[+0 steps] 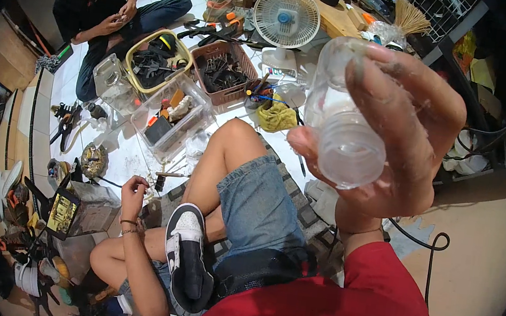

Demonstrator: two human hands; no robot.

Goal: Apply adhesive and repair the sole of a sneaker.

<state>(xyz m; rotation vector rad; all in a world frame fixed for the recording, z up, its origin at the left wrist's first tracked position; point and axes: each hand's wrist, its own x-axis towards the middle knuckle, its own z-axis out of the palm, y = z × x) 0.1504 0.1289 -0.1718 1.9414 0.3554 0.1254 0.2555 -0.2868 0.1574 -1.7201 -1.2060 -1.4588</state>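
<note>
My right hand [408, 113] is raised close in front of me, its fingers wrapped round a clear plastic bottle [353, 151]. The bottle's uncapped, threaded mouth faces me; fingers cover part of its body. Low on the left, my left hand [133, 194] is closed, fingertips pinched together; whatever they may hold is too small to make out. A small brush [168, 174] lies just beyond those fingertips. Across my lap, by my crossed legs, rests a black and white sneaker [191, 254], touched by neither hand.
Ahead stand a clear plastic box [173, 118] of supplies, a yellow-rimmed basket [183, 62], a brown basket [234, 100] of tools and a fan [286, 18]. A co-worker [104, 10] sits at the far left. Shoes and tools clutter the left side.
</note>
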